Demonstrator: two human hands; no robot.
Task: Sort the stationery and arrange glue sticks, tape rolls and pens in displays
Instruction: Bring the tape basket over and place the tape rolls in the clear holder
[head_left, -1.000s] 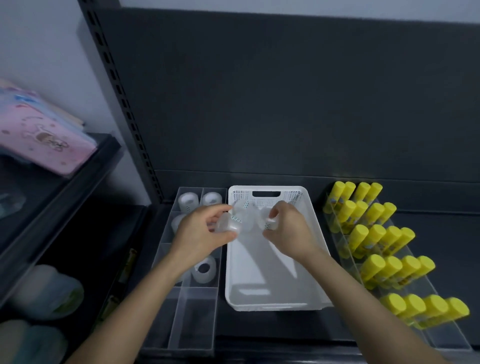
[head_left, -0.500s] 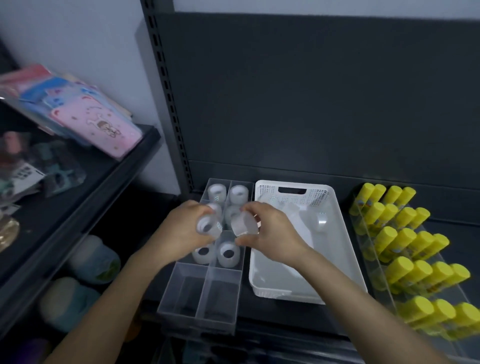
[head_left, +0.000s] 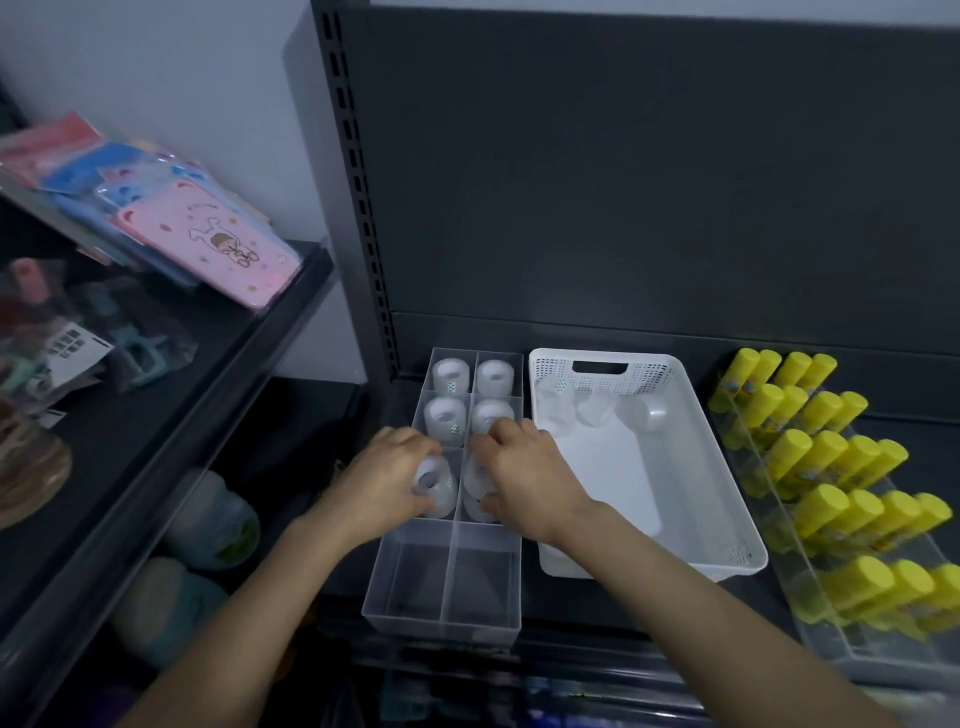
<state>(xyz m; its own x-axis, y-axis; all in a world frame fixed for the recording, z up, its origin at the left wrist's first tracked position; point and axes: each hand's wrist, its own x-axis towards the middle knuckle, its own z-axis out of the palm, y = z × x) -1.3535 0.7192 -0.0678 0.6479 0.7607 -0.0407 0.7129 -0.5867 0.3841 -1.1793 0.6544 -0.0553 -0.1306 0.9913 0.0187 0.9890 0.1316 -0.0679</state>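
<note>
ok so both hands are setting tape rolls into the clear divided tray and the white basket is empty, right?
Not empty: the head view shows loose tape rolls at the far end of the white basket. The left hand and right hand are indeed setting rolls into the clear divided tray.

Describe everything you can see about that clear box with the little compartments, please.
The clear divided tray looks like see-through plastic, oblong, split into two columns of four compartments. It lies flat on the dark shelf, close beside the white basket on its right. The four rear compartments each hold a tape roll. In the third row the left hand grips a roll and the right hand holds another. The two front compartments look empty.
</note>
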